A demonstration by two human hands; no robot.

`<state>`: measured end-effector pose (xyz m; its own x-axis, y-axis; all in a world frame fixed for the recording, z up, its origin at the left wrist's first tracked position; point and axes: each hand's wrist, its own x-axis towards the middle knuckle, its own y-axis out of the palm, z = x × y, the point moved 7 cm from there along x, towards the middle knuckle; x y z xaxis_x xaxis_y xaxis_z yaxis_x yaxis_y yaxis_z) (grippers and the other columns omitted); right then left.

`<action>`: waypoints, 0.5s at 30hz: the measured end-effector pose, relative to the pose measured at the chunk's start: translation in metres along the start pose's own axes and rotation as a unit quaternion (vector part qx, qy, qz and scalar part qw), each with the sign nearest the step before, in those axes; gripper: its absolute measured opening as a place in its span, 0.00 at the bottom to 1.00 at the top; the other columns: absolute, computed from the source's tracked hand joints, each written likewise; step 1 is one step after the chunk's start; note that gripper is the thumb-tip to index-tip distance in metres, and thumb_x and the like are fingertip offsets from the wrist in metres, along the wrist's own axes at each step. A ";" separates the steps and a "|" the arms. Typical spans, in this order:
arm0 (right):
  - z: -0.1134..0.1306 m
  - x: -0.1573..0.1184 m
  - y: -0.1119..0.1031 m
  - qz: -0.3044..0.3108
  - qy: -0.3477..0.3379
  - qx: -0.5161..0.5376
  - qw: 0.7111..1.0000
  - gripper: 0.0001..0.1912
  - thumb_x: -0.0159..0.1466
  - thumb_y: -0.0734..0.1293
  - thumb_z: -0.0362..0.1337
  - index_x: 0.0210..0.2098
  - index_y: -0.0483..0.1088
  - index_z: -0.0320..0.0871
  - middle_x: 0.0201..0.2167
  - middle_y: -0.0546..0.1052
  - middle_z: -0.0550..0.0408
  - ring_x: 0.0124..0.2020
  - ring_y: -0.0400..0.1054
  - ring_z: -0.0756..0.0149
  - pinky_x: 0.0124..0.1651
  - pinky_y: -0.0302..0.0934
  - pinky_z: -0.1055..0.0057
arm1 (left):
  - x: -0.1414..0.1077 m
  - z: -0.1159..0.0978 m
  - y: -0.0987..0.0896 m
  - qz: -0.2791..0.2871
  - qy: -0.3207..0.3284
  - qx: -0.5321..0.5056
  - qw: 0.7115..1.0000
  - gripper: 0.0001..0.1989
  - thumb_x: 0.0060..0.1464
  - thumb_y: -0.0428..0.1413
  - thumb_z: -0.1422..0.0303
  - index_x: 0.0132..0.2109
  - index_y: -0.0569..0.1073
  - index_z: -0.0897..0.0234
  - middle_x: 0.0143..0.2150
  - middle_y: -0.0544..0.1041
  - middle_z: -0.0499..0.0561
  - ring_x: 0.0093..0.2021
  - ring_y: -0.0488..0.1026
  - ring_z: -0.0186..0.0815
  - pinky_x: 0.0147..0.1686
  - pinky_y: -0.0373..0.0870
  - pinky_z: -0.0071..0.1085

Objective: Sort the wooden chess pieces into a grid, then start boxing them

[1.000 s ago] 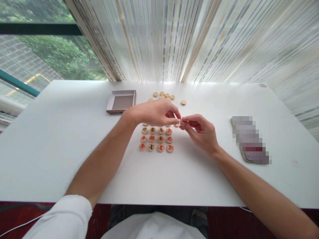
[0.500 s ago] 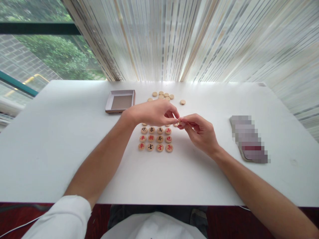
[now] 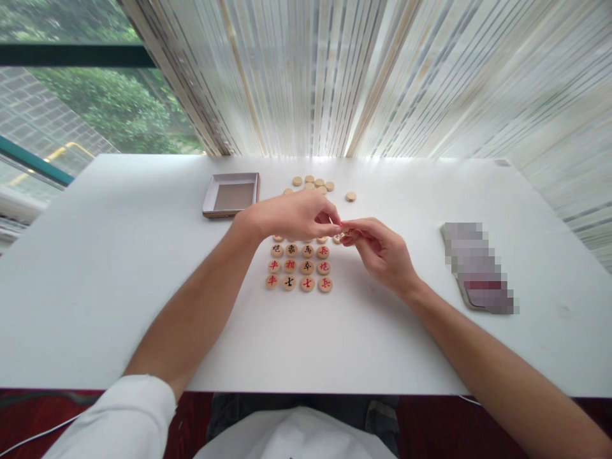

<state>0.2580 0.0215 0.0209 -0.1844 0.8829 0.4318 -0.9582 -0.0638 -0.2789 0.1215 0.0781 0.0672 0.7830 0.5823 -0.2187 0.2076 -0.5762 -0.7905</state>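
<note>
Piece [image 3: 348, 231] just turned in my grip, red marking now showing, so its face is partly readable. It's mid-table, thumb and finger of left hand [image 3: 299, 217] and right hand [image 3: 382, 248] both closed on it. 3 full rows of face-up pieces [image 3: 306, 268] sit nearer me; widest gap is from those to table's [image 3: 306, 344] near edge.

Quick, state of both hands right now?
Left hand: fingertips at the edge of a round piece; can't tell if gripping.
Right hand: closed, holding that piece between its fingers.
</note>
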 end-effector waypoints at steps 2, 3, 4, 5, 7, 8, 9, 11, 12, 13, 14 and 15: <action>-0.003 0.000 0.001 0.000 0.006 0.006 1.000 0.12 0.69 0.64 0.36 0.51 0.73 0.49 0.45 0.75 0.51 0.40 0.77 0.62 0.47 0.75 0.60 | 0.000 0.001 -0.001 -0.004 0.000 0.003 1.000 0.15 0.61 0.52 0.60 0.47 0.79 0.60 0.33 0.81 0.49 0.28 0.73 0.32 0.28 0.60 0.27; -0.004 0.000 0.001 0.001 0.008 0.008 1.000 0.13 0.69 0.65 0.36 0.52 0.73 0.49 0.46 0.75 0.51 0.41 0.77 0.62 0.48 0.75 0.60 | 0.000 0.002 -0.001 -0.005 -0.002 0.004 1.000 0.15 0.60 0.52 0.61 0.47 0.79 0.60 0.34 0.81 0.49 0.28 0.73 0.31 0.27 0.60 0.27; -0.005 0.000 0.002 0.001 0.009 0.010 1.000 0.14 0.68 0.66 0.35 0.53 0.72 0.49 0.46 0.75 0.50 0.42 0.77 0.62 0.49 0.75 0.60 | 0.000 0.003 -0.001 -0.007 -0.003 0.004 1.000 0.15 0.60 0.52 0.62 0.47 0.79 0.60 0.33 0.81 0.49 0.28 0.73 0.31 0.27 0.60 0.27; -0.005 -0.001 0.002 0.002 0.009 0.013 1.000 0.14 0.68 0.66 0.35 0.53 0.72 0.49 0.47 0.75 0.50 0.42 0.77 0.62 0.50 0.74 0.60 | 0.000 0.003 -0.002 -0.008 -0.005 0.004 1.000 0.15 0.60 0.52 0.62 0.47 0.79 0.60 0.33 0.81 0.49 0.28 0.73 0.31 0.27 0.60 0.27; -0.006 -0.001 0.003 0.004 0.010 0.017 1.000 0.15 0.67 0.67 0.35 0.54 0.71 0.48 0.47 0.75 0.51 0.44 0.77 0.61 0.52 0.73 0.59 | 0.000 0.003 -0.002 -0.011 -0.004 0.004 1.000 0.15 0.60 0.53 0.62 0.48 0.79 0.60 0.33 0.81 0.49 0.28 0.73 0.32 0.27 0.60 0.27; -0.007 -0.001 0.003 0.005 0.012 0.018 1.000 0.16 0.67 0.67 0.35 0.54 0.71 0.49 0.47 0.75 0.51 0.44 0.77 0.61 0.53 0.73 0.59 | 0.000 0.003 -0.002 -0.012 -0.001 0.003 1.000 0.15 0.59 0.53 0.61 0.48 0.80 0.60 0.33 0.82 0.49 0.29 0.74 0.32 0.28 0.61 0.27; -0.008 -0.001 0.003 0.006 0.014 0.017 1.000 0.16 0.67 0.67 0.35 0.54 0.71 0.49 0.47 0.76 0.51 0.45 0.77 0.61 0.53 0.73 0.59 | 0.000 0.002 -0.002 -0.014 0.001 0.002 1.000 0.15 0.59 0.54 0.61 0.48 0.80 0.60 0.33 0.82 0.49 0.29 0.74 0.32 0.28 0.61 0.27; -0.009 -0.001 0.003 0.006 0.020 0.011 1.000 0.16 0.67 0.68 0.36 0.55 0.71 0.49 0.47 0.76 0.51 0.45 0.77 0.61 0.53 0.73 0.59 | 0.000 0.001 -0.002 -0.017 0.003 -0.001 1.000 0.15 0.59 0.54 0.60 0.48 0.80 0.61 0.34 0.82 0.49 0.30 0.74 0.32 0.29 0.61 0.27; -0.009 -0.001 0.003 0.006 0.021 0.007 1.000 0.16 0.67 0.68 0.37 0.55 0.70 0.49 0.47 0.77 0.51 0.45 0.77 0.61 0.53 0.73 0.59 | -0.001 0.000 -0.002 -0.018 0.003 -0.003 1.000 0.16 0.59 0.54 0.59 0.48 0.80 0.61 0.35 0.82 0.49 0.31 0.74 0.32 0.29 0.62 0.27; -0.009 -0.001 0.003 0.005 0.021 0.002 1.000 0.16 0.67 0.68 0.37 0.55 0.70 0.49 0.47 0.77 0.51 0.45 0.77 0.61 0.52 0.74 0.59 | -0.001 0.000 -0.002 -0.019 0.002 -0.003 1.000 0.16 0.59 0.54 0.59 0.48 0.79 0.61 0.35 0.82 0.49 0.31 0.75 0.32 0.30 0.62 0.27; -0.009 0.000 0.002 0.003 0.018 -0.005 1.000 0.16 0.67 0.68 0.38 0.55 0.71 0.49 0.47 0.77 0.50 0.44 0.77 0.61 0.51 0.74 0.59 | -0.001 -0.001 -0.003 -0.020 0.002 -0.003 1.000 0.16 0.60 0.54 0.58 0.48 0.79 0.61 0.36 0.82 0.49 0.32 0.75 0.33 0.30 0.62 0.27; -0.008 0.000 0.001 -0.001 0.014 -0.016 1.000 0.17 0.67 0.69 0.39 0.55 0.71 0.48 0.47 0.77 0.50 0.43 0.77 0.61 0.51 0.74 0.60 | -0.001 -0.001 -0.003 -0.021 0.003 -0.002 1.000 0.16 0.60 0.53 0.58 0.48 0.79 0.61 0.36 0.82 0.49 0.32 0.75 0.33 0.30 0.62 0.27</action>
<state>0.2590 0.0253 0.0140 -0.1769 0.8954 0.4085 -0.9508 -0.0481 -0.3062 0.1207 0.0786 0.0705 0.7764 0.6035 -0.1819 0.2433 -0.5531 -0.7968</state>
